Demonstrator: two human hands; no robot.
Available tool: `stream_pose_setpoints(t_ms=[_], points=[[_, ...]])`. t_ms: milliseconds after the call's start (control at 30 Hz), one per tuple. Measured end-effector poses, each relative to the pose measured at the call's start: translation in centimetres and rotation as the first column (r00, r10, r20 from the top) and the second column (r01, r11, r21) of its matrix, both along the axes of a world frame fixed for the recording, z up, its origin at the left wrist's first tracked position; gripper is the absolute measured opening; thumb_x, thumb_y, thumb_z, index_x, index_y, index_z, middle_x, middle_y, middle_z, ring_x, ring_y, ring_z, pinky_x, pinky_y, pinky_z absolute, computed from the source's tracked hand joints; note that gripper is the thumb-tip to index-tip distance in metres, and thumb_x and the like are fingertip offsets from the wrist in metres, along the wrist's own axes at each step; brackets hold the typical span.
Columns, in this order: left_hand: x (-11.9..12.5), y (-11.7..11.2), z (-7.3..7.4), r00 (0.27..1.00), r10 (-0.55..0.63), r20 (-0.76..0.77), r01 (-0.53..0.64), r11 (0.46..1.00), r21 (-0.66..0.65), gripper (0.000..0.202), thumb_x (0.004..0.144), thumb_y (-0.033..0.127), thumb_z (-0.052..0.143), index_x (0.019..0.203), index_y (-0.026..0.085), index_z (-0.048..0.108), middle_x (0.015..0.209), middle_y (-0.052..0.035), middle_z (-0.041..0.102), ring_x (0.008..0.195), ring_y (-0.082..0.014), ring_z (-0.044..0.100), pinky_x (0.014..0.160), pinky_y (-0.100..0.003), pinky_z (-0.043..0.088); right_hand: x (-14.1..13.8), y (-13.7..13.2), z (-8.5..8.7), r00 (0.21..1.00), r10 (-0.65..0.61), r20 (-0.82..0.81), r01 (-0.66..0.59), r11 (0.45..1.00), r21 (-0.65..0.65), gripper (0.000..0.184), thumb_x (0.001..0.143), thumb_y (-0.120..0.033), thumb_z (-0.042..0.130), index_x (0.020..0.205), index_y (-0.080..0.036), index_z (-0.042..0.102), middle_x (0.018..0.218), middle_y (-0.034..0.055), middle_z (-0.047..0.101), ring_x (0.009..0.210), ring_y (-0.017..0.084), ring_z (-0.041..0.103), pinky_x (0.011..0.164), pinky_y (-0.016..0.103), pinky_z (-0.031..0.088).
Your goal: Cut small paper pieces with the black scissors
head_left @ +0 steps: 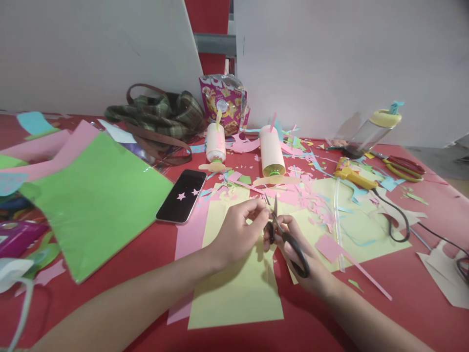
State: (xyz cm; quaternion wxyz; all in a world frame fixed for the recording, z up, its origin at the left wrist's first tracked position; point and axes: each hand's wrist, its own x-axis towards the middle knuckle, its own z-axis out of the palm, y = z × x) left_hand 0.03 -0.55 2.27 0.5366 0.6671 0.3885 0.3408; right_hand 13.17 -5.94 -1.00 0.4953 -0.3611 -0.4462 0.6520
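Note:
Black-handled scissors [298, 254] are in my right hand [304, 259], their blades slightly apart and pointing away from me. The blade tips are close to the fingertips of my left hand [240, 227], which is closed in a pinch. What it pinches is too small and too hidden to make out. Beneath both hands lies a sheet of pale yellow paper [234, 303], partly over a pink sheet [183, 259]. Left of my left hand, a phone [179, 200] lies face up with two small pink paper stars [181, 196] on its dark screen.
Ahead stand two paper-wrapped cylinders [216, 142] [271, 149] among paper scraps. On the right are a yellow glue gun [355, 176] with its cord, red-handled scissors [403, 168] and a tilted clear bottle [373, 137]. Left lies green paper [102, 205]; behind, a plaid bag [164, 115] and snack packet [223, 105].

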Motion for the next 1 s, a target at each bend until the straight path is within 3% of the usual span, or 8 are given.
stream_pose_setpoints(t_ms=[1000], points=[[0.11, -0.23, -0.24, 0.999, 0.034, 0.039, -0.035, 0.999, 0.027, 0.019, 0.079, 0.02, 0.037, 0.063, 0.016, 0.044, 0.053, 0.0056, 0.048, 0.047, -0.0044, 0.044, 0.047, -0.017, 0.036, 0.08, -0.14, 0.18, 0.999, 0.006, 0.034, -0.005, 1.0, -0.013, 0.023, 0.074, -0.039, 0.048, 0.089, -0.026, 0.037, 0.081, 0.0013, 0.044, 0.068, 0.013, 0.042, 0.067, 0.029, 0.036]])
